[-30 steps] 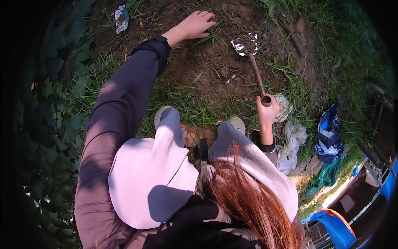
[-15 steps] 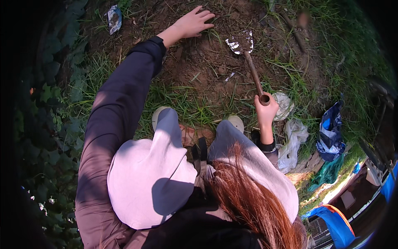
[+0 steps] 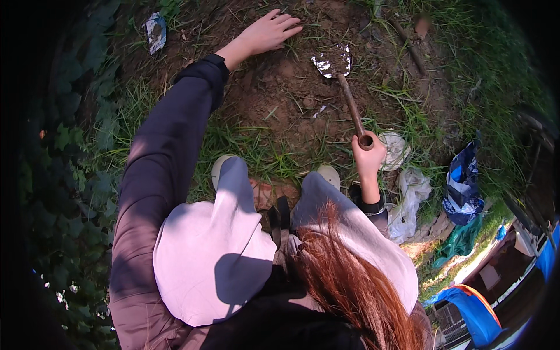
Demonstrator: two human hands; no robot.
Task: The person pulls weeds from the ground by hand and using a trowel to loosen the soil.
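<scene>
Small trowel [image 3: 349,99]: at one o'clock from the middle of the view, its blade [image 3: 332,62] lying over the soil [image 3: 274,87]; dirt covers much of the metal, leaving only shiny patches, and whether the tip sinks in cannot be told.
Handle end: a hollow socket, pointing to five o'clock from the blade; the fist hides part of the shaft beside it.
Right hand [image 3: 370,158]: between two and three o'clock, fingers closed round the handle's lower end; most of the palm is out of sight.
Left hand [image 3: 263,35]: at twelve o'clock, fingers loosely spread and holding nothing visible, back of the hand up; the blade is at four o'clock from it. Contact between fingertips and ground is unclear.
Whitish round item [image 3: 395,151]: just beyond the right hand toward three o'clock, partly covered by it, kind uncertain.
Clear plastic [image 3: 412,198]: at three o'clock, crumpled, near the right cuff.
Blue patterned bag [image 3: 464,189]: farther out at three o'clock, with green material [image 3: 461,242] below, its shape hard to read.
Torn wrapper [image 3: 155,33]: between ten and eleven o'clock, smeared with dirt.
Stick [image 3: 410,49]: between one and two o'clock, dim.
Shoes [image 3: 329,176]: only the toes show past the grey trouser knees [image 3: 216,262]; a reddish block [image 3: 274,191] between them is partly hidden.
Long hair [image 3: 361,280]: at five o'clock, hanging across one thigh.
Leaves [image 3: 64,175]: at nine o'clock, sinking into the dark rim.
</scene>
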